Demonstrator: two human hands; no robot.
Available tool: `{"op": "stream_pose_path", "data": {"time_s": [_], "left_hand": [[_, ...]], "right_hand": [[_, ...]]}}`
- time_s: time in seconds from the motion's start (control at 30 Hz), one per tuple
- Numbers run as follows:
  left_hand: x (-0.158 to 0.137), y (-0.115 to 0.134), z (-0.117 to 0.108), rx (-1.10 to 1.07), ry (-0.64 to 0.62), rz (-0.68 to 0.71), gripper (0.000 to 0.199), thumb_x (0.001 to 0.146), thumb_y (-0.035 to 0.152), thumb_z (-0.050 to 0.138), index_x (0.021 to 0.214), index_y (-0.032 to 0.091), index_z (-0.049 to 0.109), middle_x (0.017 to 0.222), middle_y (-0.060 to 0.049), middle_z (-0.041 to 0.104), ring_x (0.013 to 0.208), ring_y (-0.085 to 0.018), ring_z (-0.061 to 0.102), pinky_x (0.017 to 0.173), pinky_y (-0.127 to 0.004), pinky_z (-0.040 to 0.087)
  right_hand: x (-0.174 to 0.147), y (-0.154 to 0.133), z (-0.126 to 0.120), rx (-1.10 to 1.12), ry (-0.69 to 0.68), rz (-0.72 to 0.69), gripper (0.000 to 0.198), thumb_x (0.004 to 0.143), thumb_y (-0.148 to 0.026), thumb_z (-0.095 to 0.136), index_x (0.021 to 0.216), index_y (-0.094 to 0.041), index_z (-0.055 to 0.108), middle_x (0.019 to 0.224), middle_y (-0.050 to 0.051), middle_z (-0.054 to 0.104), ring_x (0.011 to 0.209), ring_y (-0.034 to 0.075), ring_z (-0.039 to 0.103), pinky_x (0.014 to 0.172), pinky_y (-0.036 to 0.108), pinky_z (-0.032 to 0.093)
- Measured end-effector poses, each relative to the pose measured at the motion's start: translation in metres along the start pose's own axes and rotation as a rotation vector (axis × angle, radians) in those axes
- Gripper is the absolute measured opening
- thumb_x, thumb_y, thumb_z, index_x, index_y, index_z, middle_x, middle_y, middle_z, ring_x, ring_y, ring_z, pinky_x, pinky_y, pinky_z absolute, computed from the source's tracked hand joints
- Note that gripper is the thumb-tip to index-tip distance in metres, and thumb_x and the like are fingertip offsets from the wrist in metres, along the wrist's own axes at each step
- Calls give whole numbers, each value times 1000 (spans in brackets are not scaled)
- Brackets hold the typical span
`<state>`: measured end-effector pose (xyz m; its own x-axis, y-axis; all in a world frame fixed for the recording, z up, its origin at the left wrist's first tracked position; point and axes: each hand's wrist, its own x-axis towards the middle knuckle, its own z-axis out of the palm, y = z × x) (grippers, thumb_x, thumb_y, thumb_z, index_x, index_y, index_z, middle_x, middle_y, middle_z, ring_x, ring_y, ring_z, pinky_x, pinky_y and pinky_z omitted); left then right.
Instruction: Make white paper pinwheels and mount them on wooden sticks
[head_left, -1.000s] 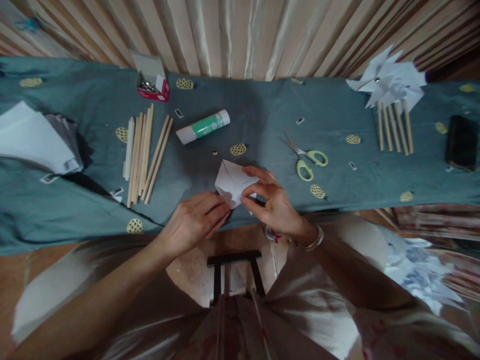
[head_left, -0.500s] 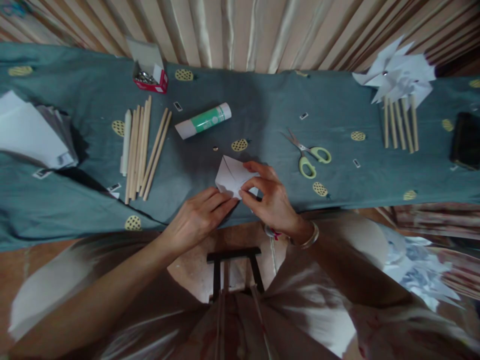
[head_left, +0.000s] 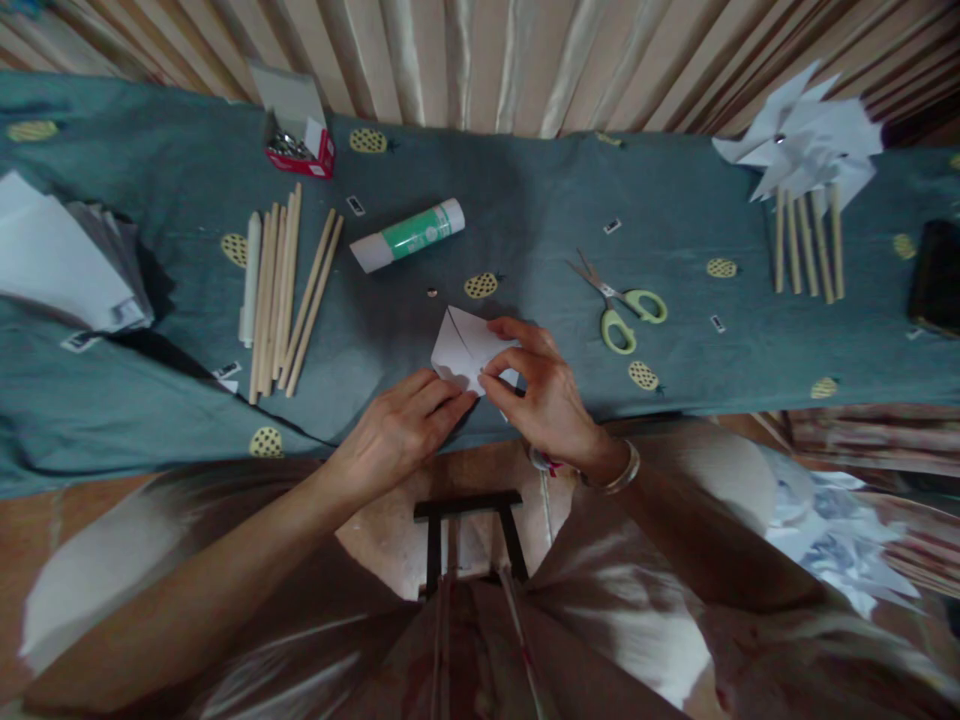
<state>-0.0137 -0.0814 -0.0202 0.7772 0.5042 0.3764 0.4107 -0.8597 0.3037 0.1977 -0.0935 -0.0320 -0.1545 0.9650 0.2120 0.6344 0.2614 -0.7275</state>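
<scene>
A small white sheet of paper [head_left: 463, 342] with dark slits lies near the front edge of the table, between my two hands. My left hand [head_left: 409, 420] grips its lower left edge, thumb and fingers pressed together. From the right, my right hand [head_left: 540, 385] pinches the paper's lower right side with thumb and forefinger, while its other fingers rest over the top. The pinched part of the sheet is hidden by the fingers. Just beyond the paper sits a tiny metal thumbtack-like piece [head_left: 432, 292]. Scissors [head_left: 616, 305] with green handles lie to the right.
A glue stick [head_left: 411, 236] lies beyond the paper. Several wooden sticks [head_left: 276, 300], an open red box [head_left: 300, 152] of small metal pieces and a paper stack [head_left: 60, 255] stand left. Paper pinwheels [head_left: 814, 145] and a dark object [head_left: 936, 280] lie right.
Both hands keep their hold on the paper, with barely any finger movement. The whole view has shifted slightly; nothing on the table has been moved.
</scene>
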Motion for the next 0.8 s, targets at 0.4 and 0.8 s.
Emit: {"op": "stream_pose_path", "data": {"time_s": [0.4,0.8], "left_hand": [[1,1,2,19,1,-9,17,97,9,55,109,10,67,94,-8,70,84,-18,65,74,-31,61],[3,0,4,-51,7,-56,19,99,12,53,111,14,68,92,-6,70,84,-17,66,74,-30,60]], "right_hand": [[0,3,-1,4,-6,4,8,88,-22,68,80,-24,67,130,8,66,123,27,60,108,49,48],[0,5,1,-7,1,1,9,89,-24,67,80,-25,68,130,5,65,122,24,60,108,47,50]]}}
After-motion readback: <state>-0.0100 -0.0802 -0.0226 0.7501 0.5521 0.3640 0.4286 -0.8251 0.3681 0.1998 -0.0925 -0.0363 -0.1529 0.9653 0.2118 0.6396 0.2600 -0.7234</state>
